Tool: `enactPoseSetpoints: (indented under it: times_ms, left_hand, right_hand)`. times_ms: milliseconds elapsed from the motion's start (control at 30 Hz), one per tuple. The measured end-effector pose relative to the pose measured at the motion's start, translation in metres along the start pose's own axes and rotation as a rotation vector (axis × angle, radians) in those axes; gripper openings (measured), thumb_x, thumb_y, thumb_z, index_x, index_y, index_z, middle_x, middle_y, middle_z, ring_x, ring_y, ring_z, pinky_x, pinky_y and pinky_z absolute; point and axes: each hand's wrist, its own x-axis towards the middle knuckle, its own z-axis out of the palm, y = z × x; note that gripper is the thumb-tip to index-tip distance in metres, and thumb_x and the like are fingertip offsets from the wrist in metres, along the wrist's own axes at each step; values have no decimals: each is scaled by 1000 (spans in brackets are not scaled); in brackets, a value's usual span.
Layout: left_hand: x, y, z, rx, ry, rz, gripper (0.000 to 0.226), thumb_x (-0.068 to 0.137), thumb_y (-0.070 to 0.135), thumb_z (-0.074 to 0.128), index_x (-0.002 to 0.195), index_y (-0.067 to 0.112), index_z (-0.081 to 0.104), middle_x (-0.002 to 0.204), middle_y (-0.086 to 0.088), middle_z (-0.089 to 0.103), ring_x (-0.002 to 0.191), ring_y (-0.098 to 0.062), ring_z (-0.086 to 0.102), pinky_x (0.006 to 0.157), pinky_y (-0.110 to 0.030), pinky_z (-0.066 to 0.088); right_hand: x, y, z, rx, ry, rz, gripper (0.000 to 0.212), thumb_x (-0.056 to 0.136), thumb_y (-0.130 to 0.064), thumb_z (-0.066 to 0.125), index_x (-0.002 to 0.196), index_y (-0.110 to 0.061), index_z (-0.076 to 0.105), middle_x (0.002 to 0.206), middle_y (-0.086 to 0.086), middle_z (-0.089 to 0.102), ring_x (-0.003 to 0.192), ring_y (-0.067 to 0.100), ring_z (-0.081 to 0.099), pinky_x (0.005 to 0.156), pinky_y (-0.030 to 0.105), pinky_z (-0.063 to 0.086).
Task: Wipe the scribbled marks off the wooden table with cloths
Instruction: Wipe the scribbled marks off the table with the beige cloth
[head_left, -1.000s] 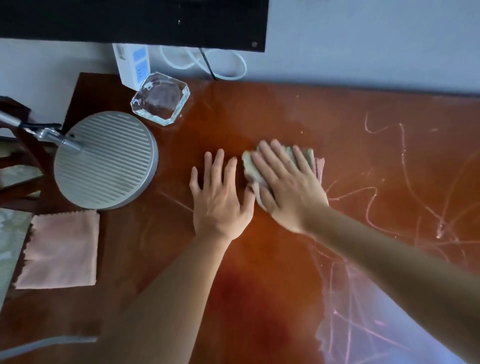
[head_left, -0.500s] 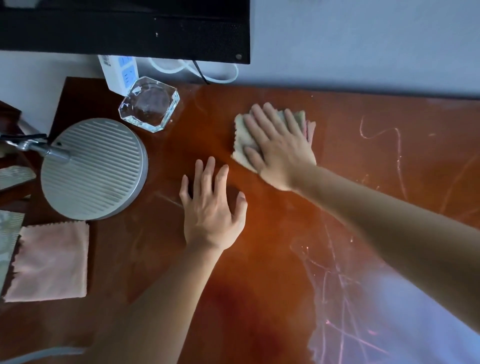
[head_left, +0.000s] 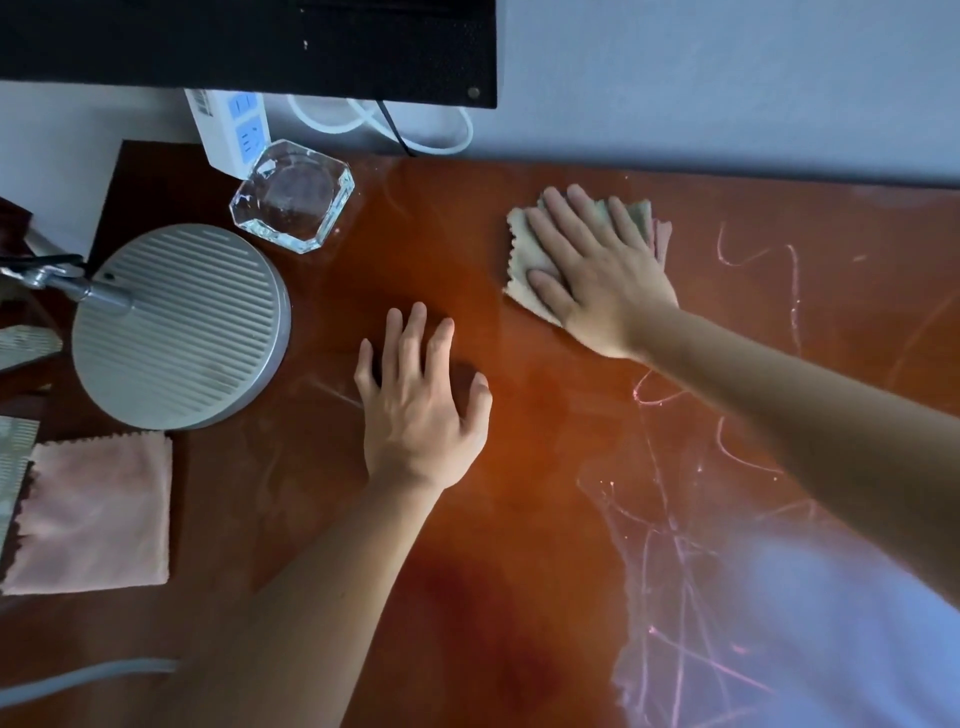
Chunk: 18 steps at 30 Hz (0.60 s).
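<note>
My right hand (head_left: 597, 270) presses flat, fingers straight, on the folded beige-green cloth (head_left: 524, 254) near the far edge of the glossy reddish wooden table (head_left: 519, 519); my left hand (head_left: 418, 405) rests open on bare wood, holding nothing. The cloth's long axis seems to run near-to-far, tilted slightly left. Pale pink scribbled marks (head_left: 675, 545) lie well apart to the right. I judge the risk is smearing them, or a leftward sweep nudging the clear faceted glass dish (head_left: 293, 195).
</note>
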Motion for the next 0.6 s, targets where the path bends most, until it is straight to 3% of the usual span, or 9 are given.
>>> enactPoseSetpoints:
  times_ms: [133, 233, 433, 600]
  left_hand:
    - [0, 1, -2, 29, -23, 8, 65, 95, 50, 39, 148, 14, 46, 162, -14, 36, 154, -33, 23, 123, -58, 16]
    - [0, 2, -3, 24, -33, 9, 66, 95, 50, 38, 149, 13, 46, 162, -15, 35, 154, -33, 23, 123, -59, 16]
    - [-1, 0, 0, 29, -7, 14, 64, 95, 51, 40, 147, 14, 47, 161, -15, 38, 153, -33, 25, 122, -59, 18]
    - [0, -2, 1, 27, 3, 15, 64, 95, 50, 40, 147, 13, 46, 160, -15, 38, 153, -33, 26, 121, -60, 19]
  right_hand:
    - [-74, -10, 15, -30, -59, -147, 68, 106, -59, 8, 164, -23, 5, 171, 1, 3, 158, 21, -5, 128, 49, -1]
    - [-59, 2, 10, -44, -86, -183, 68, 104, -61, 5, 164, -27, 3, 171, -2, 0, 157, 18, -10, 127, 45, -6]
    - [39, 39, -18, -7, -21, 81, 76, 98, -60, 3, 164, -23, 8, 172, 2, 4, 158, 22, -1, 127, 46, 0]
    - [0, 18, -6, 36, 4, 124, 69, 105, -55, 9, 164, -19, 7, 172, 5, 3, 158, 24, -3, 128, 47, -2]
